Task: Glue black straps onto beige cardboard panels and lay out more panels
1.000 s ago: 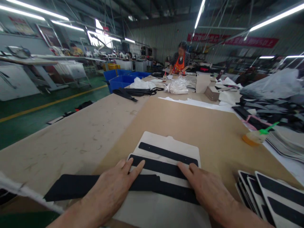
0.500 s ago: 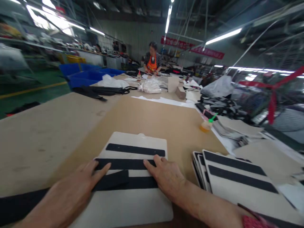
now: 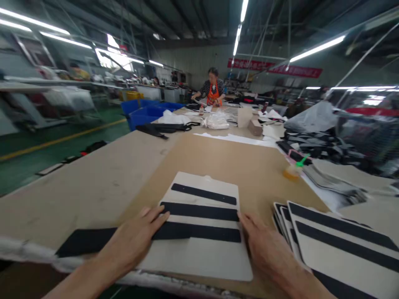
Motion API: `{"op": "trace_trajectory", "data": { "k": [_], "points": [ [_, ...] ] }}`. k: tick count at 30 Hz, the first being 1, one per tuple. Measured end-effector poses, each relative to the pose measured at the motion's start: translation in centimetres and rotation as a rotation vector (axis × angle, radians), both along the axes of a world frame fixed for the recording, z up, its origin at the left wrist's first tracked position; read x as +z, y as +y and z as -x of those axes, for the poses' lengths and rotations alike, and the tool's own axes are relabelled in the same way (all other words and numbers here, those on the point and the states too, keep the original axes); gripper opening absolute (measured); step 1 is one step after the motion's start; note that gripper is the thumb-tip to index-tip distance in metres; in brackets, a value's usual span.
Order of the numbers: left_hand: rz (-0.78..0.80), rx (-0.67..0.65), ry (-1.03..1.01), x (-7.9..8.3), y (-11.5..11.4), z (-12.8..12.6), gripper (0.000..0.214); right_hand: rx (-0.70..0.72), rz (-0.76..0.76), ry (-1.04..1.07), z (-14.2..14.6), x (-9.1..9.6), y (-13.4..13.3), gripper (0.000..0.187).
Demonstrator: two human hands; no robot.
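Note:
A pale rectangular board (image 3: pixel 199 259) with a small tab on its top edge lies in front of me at the table's near side. Dark strips run across it: a narrow upper strip (image 3: pixel 204 194), a middle strip (image 3: pixel 199 211) and a lower strip (image 3: pixel 215 233). My left hand (image 3: pixel 134 234) is closed at the board's left edge, thumb and fingertips on the end of the middle strip. Beneath that wrist, a loose black strip (image 3: pixel 85 241) reaches out to the left. My right hand (image 3: pixel 264 245) closes on the board's right edge, its fingertips beside the middle strip's end.
Similar striped boards (image 3: pixel 343 238) are stacked at the right. Beyond them stand a bottle with a green nozzle (image 3: pixel 293 170) and a pile of pale sheets (image 3: pixel 349 176). Blue bins (image 3: pixel 143 114) sit far left. Across the table works a person in an orange apron (image 3: pixel 214 93).
My right hand has moved from the top of the middle strip to the board's right edge. My left fingers stay near that strip's left end. The view has swung left.

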State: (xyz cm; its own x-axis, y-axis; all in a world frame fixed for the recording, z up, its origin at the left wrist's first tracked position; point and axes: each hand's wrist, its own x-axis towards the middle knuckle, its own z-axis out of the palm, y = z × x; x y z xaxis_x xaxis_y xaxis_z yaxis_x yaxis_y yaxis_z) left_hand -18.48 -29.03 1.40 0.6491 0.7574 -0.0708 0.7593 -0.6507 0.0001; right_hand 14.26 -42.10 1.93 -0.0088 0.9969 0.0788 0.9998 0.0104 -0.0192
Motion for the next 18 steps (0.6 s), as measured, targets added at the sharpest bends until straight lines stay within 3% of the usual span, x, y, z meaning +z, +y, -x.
{"op": "trace_trajectory", "data": {
  "k": [5, 9, 18],
  "points": [
    [-0.012, 0.102, -0.023, 0.1, -1.6, 0.9, 0.081, 0.134, -0.244, 0.086, -0.9, -2.1, -1.0, 0.045],
    [0.03, 0.1, -0.025, -0.3, -2.5, 1.8, 0.081, 0.245, -0.433, 0.073, -1.1, -3.7, -0.9, 0.036],
    [0.08, -0.039, 0.034, 1.3, -1.4, 1.1, 0.072, 0.416, -0.547, 0.012, 0.9, -5.1, 1.5, 0.031]
  ]
}}
